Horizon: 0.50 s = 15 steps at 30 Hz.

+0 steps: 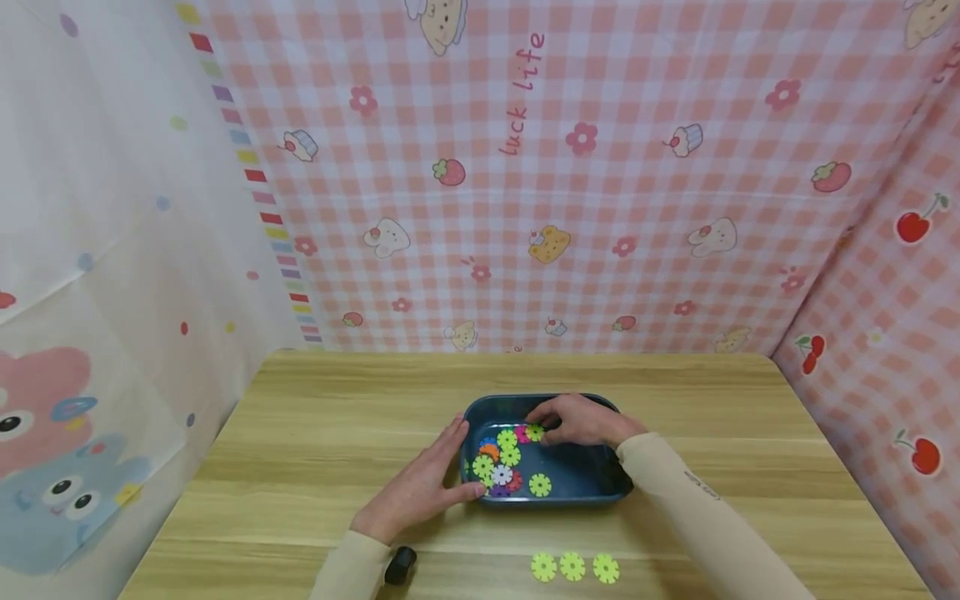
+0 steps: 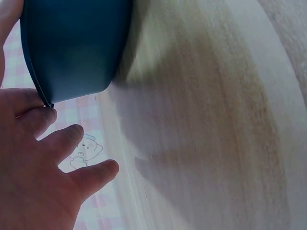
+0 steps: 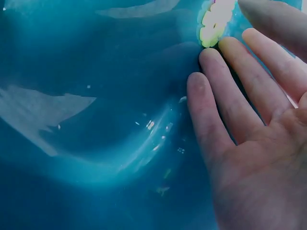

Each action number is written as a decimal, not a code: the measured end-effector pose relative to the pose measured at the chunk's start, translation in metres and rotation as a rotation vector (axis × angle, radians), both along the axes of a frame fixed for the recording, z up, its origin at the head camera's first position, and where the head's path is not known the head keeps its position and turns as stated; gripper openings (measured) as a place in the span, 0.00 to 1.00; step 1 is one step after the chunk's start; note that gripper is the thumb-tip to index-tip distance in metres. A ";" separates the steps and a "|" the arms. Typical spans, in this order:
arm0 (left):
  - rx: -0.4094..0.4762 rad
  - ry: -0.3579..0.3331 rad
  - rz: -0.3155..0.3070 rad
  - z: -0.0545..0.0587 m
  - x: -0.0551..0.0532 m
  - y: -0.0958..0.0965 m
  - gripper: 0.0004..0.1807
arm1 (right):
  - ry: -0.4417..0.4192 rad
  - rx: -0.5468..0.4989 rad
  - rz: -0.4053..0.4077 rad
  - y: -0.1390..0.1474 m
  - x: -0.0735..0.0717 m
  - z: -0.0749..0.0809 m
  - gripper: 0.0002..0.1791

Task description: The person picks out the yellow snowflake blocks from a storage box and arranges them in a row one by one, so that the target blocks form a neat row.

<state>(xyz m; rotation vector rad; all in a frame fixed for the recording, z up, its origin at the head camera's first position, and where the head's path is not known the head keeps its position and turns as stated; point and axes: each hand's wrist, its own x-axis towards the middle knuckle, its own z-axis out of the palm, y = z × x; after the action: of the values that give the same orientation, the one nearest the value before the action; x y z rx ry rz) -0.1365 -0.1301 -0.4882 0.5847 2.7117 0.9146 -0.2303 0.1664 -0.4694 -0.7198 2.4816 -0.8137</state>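
A dark blue tray (image 1: pixel 577 502) holds several plastic snowflake building discs, mostly yellow-green, heaped toward its left end. My left hand (image 1: pixel 420 487) spans the tray's left end, thumb at the front rim and fingertips along the left edge. The left wrist view shows its fingers (image 2: pixel 96 177) straight and spread, some touching the rim. Inside the tray, my right hand (image 1: pixel 577 419) reaches to the heap's far right side. Its extended fingertips are right at a yellow-green disc (image 3: pixel 211 34). A separate yellow-green disc (image 1: pixel 540 485) lies on the tray floor nearer the front.
Three yellow-green discs, the middle one (image 1: pixel 572 567) between two others, lie in a row on the wooden table (image 1: pixel 337 425) before the tray. A small black object (image 1: pixel 401 565) is beside the left wrist. A pink checked cloth (image 1: pixel 480 208) hangs behind the table.
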 end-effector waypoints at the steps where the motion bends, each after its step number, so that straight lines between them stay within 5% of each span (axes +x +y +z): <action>1: -0.001 -0.003 0.002 0.000 0.000 0.000 0.54 | 0.002 0.002 0.003 0.000 0.000 -0.001 0.20; 15: -0.014 0.000 0.001 0.000 -0.001 -0.001 0.54 | 0.097 -0.045 0.137 -0.006 -0.001 -0.015 0.18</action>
<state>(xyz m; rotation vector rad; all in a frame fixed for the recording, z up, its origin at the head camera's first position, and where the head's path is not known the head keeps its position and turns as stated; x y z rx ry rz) -0.1374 -0.1306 -0.4887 0.5798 2.7163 0.8949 -0.2316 0.1599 -0.4840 -0.9548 2.4726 -0.8033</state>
